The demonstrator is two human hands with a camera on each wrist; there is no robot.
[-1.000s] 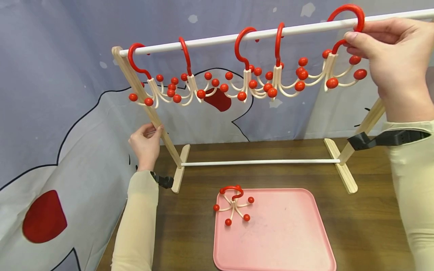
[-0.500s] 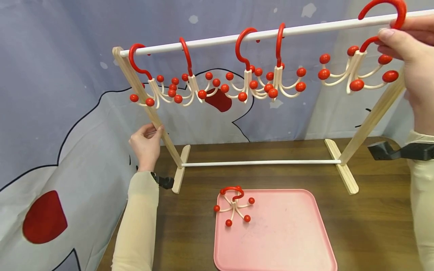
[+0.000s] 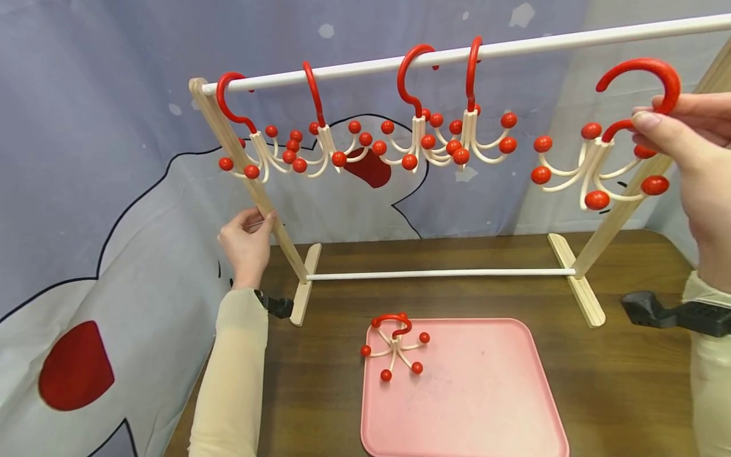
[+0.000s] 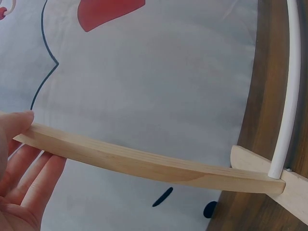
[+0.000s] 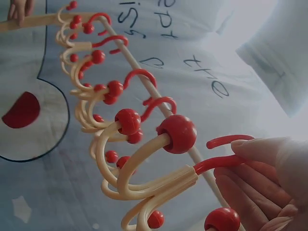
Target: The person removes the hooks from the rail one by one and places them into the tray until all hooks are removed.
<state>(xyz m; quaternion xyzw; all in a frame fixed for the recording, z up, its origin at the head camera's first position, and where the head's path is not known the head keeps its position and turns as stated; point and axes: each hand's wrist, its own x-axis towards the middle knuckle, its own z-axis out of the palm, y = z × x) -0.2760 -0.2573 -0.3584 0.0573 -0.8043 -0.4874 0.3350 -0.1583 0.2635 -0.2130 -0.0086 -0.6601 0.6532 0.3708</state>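
My right hand point(image 3: 711, 178) pinches the red hook of a cream multi-arm hanger with red ball tips point(image 3: 595, 158). The hook is off the white top rail point(image 3: 548, 44), just below and in front of it. In the right wrist view, thumb and fingers hold the hanger's hook point(image 5: 219, 163). My left hand point(image 3: 245, 246) holds the left wooden post point(image 4: 144, 159) of the rack, thumb on one side and fingers on the other. Several matching hangers point(image 3: 417, 136) hang from the rail to the left.
Another such hanger point(image 3: 394, 346) lies at the back left corner of a pink tray point(image 3: 468, 406) on the wooden table point(image 3: 639, 381). A lower white bar point(image 3: 440, 274) joins the rack's wooden feet point(image 3: 577, 279). A patterned curtain point(image 3: 143, 222) stands behind.
My right hand has moved right along the rail with the hanger, then lifted its hook off and lowered it in front. My left hand has stayed on the post.
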